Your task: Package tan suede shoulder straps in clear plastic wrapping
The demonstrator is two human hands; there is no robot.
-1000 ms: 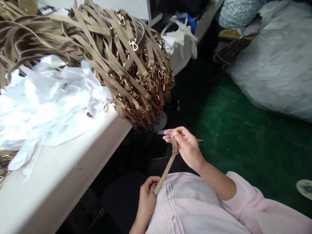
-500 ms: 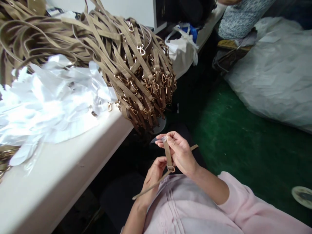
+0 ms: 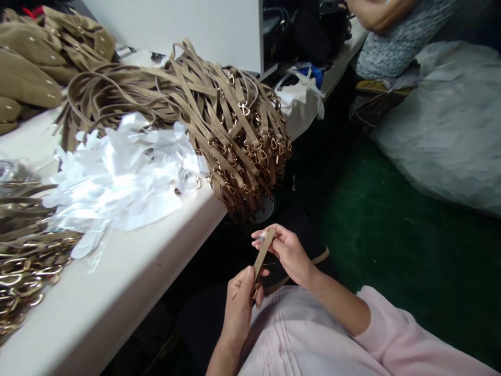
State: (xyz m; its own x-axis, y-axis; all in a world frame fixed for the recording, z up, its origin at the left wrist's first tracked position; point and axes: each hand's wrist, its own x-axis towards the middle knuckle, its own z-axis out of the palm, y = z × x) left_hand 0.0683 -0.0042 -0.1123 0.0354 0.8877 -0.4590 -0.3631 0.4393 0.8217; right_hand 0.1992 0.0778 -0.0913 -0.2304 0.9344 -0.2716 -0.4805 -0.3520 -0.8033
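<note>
My left hand (image 3: 239, 305) and my right hand (image 3: 285, 250) both grip one tan strap (image 3: 261, 257) over my lap. The right hand pinches its upper end, where a small clear plastic piece shows at the fingertips. Lower down, the left hand's fingers are closed round the strap near a metal ring. The strap's free end trails off to the right behind my right wrist. A big heap of the same tan straps with gold clips (image 3: 219, 120) hangs over the white table's (image 3: 117, 282) edge just above my hands.
Clear plastic sleeves (image 3: 121, 172) lie piled on the table. Gold-clipped straps (image 3: 23, 256) lie at the left edge, tan bags (image 3: 31, 57) at the back left. A white bag (image 3: 301, 99), a large grey sack (image 3: 442, 125) and green floor (image 3: 391, 230) lie right. Another person's arm (image 3: 379, 13) shows top right.
My left hand has come up the strap from my lap towards the right hand, shortening the stretch between them. The view has tilted, showing more of the table's left.
</note>
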